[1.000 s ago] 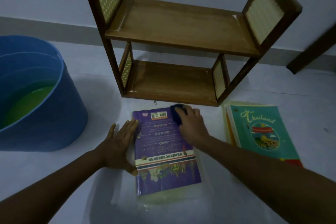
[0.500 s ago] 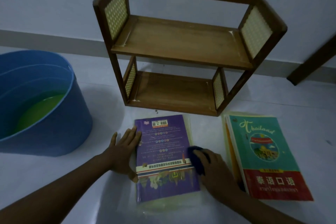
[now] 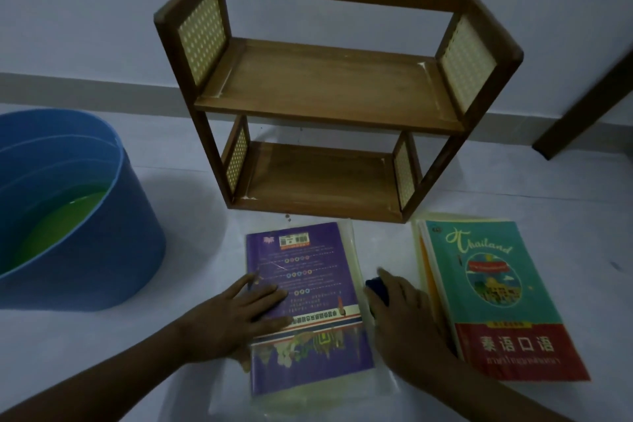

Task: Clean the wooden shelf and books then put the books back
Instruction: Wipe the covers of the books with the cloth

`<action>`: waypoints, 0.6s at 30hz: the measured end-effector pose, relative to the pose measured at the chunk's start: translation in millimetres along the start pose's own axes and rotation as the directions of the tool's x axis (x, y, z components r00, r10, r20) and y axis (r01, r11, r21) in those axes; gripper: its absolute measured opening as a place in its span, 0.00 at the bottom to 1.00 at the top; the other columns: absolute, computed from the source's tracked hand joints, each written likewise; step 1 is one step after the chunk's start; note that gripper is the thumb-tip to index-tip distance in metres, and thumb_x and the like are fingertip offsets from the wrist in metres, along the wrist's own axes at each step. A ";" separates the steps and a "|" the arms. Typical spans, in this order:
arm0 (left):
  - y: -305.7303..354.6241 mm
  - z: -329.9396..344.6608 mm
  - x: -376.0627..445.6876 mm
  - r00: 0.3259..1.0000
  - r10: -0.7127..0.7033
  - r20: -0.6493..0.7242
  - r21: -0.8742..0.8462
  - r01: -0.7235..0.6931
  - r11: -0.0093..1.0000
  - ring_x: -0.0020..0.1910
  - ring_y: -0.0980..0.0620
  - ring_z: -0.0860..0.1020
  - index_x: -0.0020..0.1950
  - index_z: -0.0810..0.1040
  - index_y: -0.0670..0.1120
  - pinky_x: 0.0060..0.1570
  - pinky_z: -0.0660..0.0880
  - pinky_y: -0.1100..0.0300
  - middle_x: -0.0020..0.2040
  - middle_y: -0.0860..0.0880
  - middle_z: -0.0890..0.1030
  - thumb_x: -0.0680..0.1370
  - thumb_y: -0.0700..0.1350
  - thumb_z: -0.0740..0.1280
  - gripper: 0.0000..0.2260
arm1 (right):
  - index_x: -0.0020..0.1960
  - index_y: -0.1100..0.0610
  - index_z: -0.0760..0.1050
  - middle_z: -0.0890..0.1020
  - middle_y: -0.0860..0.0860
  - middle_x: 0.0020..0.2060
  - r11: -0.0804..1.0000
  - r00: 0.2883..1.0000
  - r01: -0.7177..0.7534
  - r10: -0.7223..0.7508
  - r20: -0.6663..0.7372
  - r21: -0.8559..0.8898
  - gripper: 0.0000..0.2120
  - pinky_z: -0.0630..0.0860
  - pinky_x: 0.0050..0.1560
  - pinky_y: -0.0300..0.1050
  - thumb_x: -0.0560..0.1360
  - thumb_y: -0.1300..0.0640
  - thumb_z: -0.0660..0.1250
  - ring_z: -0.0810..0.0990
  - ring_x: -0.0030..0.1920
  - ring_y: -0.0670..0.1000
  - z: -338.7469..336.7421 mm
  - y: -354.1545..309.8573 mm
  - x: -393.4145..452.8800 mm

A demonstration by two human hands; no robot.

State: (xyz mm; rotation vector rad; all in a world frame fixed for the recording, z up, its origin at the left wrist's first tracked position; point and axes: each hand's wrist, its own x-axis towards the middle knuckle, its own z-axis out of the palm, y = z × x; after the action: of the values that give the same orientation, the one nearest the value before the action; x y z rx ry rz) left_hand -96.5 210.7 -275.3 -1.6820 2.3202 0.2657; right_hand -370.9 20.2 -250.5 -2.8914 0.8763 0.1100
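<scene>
Head view: purple paperback book [image 3: 305, 298] lies flat on the pale floor [image 3: 191, 226], at 6 o'clock from the two-tier brown wooden shelf with woven side panels [image 3: 329, 103], both tiers bare. Left hand [image 3: 236, 319] presses flat on the book's left half, fingers spread apart. Right hand [image 3: 404, 315], at 3 o'clock from the book's edge, has its fingers curled around a dark blue cloth [image 3: 378, 289]. Teal and red Thailand book [image 3: 496, 301] tops a stack at 3 o'clock from that hand. Round blue plastic tub holding green liquid [image 3: 85, 243] sits at 9 o'clock from the purple book.
</scene>
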 end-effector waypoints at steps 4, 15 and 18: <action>-1.0 5.1 9.9 0.998 0.033 -0.047 0.078 -0.029 0.996 0.72 0.40 0.69 0.79 0.54 0.52 0.69 0.62 0.37 0.74 0.40 0.68 0.78 0.66 0.56 0.33 | 0.52 0.52 0.67 0.68 0.50 0.48 0.913 0.966 -0.166 0.073 0.249 0.374 0.04 0.66 0.40 0.35 0.80 0.52 0.57 0.67 0.42 0.42 -0.1 -21.0 -13.6; 0.0 17.3 -4.6 0.997 -0.011 -0.071 0.069 0.015 0.997 0.77 0.43 0.55 0.79 0.55 0.51 0.74 0.54 0.40 0.78 0.42 0.60 0.79 0.65 0.53 0.32 | 0.51 0.60 0.80 0.84 0.57 0.47 0.082 0.610 -0.792 0.160 0.776 0.605 0.07 0.80 0.44 0.42 0.73 0.62 0.70 0.83 0.45 0.53 10.1 -32.4 9.9; 2.5 10.5 -16.6 0.992 -0.083 -0.095 -0.033 0.080 0.996 0.78 0.47 0.56 0.79 0.55 0.50 0.75 0.52 0.42 0.79 0.46 0.57 0.79 0.66 0.54 0.33 | 0.55 0.66 0.80 0.83 0.63 0.52 0.004 0.568 -0.822 0.070 0.820 0.569 0.14 0.77 0.60 0.56 0.72 0.61 0.72 0.82 0.53 0.61 -9.0 -24.0 18.0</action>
State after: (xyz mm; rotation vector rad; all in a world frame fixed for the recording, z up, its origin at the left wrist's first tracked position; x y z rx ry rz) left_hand -92.9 229.6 -280.1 -1.8367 2.3189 0.2073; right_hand -342.3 28.9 -241.2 -1.0282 1.1641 0.3549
